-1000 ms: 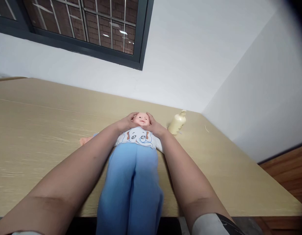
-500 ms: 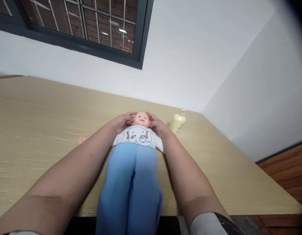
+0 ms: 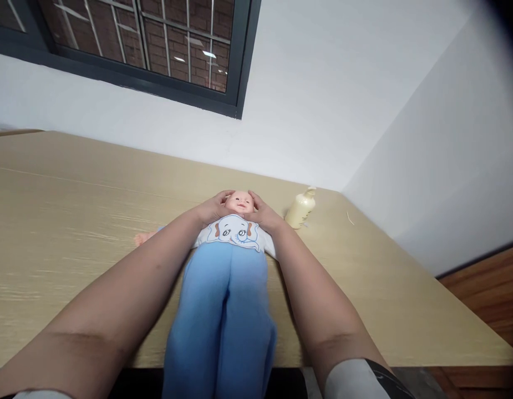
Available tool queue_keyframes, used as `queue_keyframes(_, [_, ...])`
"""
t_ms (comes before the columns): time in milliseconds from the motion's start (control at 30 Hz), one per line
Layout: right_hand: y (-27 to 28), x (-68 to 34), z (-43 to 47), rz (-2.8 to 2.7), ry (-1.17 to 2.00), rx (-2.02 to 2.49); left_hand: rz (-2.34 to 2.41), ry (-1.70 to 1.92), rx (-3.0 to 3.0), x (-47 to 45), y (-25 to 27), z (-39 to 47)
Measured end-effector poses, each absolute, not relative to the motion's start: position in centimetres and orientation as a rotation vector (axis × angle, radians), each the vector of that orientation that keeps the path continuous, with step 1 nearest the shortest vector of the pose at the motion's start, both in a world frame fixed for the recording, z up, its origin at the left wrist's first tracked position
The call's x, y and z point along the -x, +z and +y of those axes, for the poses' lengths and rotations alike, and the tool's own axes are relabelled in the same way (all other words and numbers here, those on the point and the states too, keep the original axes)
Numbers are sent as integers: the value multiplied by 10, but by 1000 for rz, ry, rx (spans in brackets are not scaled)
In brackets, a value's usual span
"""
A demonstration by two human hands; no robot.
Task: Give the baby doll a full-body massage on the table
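Observation:
A baby doll (image 3: 229,260) lies on its back, in a white top with an elephant face on the chest and blue trousers. Its legs come toward me past the table's near edge. My left hand (image 3: 217,208) cups one side of the doll's head (image 3: 239,200), fingers curved by the crown and thumb near the chin. Against the other side my right hand (image 3: 263,213) curves likewise, its thumb also by the chin. Partly behind my left forearm, a doll hand (image 3: 143,238) pokes out.
A cream pump bottle (image 3: 300,209) stands on the wooden table (image 3: 73,199), right of my right hand. Farther right lies a thin pale strip (image 3: 350,218). White walls (image 3: 323,83) border the table behind and at right, with a dark-framed barred window (image 3: 235,83) above.
My left hand has shifted slightly inward, and both thumbs now lie lower, near the doll's chin. The doll's head is turned a little differently. The bottle stays where it was.

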State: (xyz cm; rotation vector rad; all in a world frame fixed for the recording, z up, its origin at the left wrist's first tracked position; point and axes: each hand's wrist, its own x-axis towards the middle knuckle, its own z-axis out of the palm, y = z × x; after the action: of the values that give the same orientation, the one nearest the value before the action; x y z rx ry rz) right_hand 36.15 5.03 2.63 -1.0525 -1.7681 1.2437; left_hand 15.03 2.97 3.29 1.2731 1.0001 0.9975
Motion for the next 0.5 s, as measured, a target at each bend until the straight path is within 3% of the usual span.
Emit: queue_keyframes(500, [24,-368,53,-1494,1617,834,754,1037,-1122,-148,40,26])
